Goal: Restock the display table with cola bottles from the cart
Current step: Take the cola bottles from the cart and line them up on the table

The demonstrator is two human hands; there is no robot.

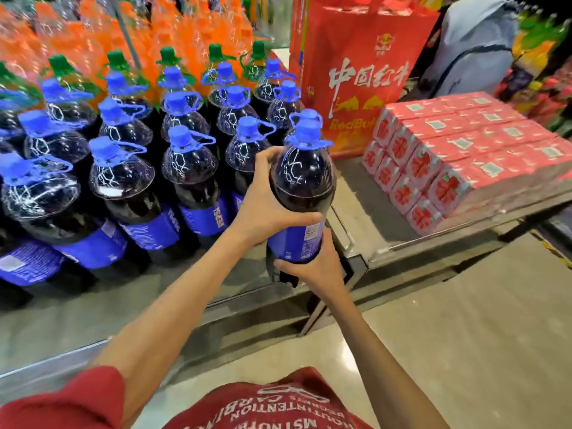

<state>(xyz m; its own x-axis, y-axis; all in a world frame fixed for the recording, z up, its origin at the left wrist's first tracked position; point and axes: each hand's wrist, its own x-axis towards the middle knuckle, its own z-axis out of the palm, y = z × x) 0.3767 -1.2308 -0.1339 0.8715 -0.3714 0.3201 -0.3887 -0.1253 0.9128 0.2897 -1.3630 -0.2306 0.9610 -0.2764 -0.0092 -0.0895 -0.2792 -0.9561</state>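
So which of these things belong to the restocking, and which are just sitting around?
Part of the job: the held cola bottle, gripped by the left hand and right hand; the standing cola bottles; the display table.

Just there: orange soda bottles; green-capped bottles; red gift bag; pink cartons.

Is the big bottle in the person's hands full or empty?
Nearly full. Dark cola fills the cola bottle up to its rounded shoulder, and its blue cap is on.
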